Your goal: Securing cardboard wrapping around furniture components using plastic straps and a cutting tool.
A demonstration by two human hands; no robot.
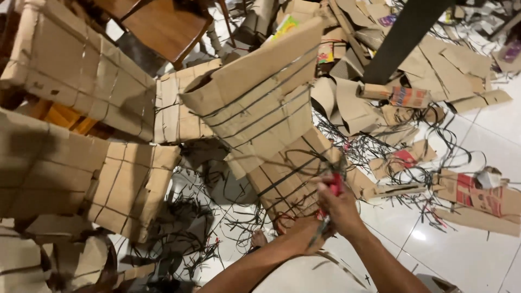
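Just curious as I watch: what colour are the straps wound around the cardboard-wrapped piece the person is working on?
Black, on plain brown cardboard; the straps show clearly in the head view.

The floor (467, 255) is laid with glossy white tiles with thin dark joints, and a bright spot of light reflects off it near the lower right. Flat cardboard scraps (434, 65) cover the upper right part of the floor, mixed with loose black strapping (380, 146) in tangled curls. More black strapping lies in a heap at the lower left. A wooden chair (163, 27) with a brown seat stands at the top edge, left of centre. A dark slanted post (401, 38) rises toward the top right. Strapped cardboard bundles (70, 70) fill the left side.
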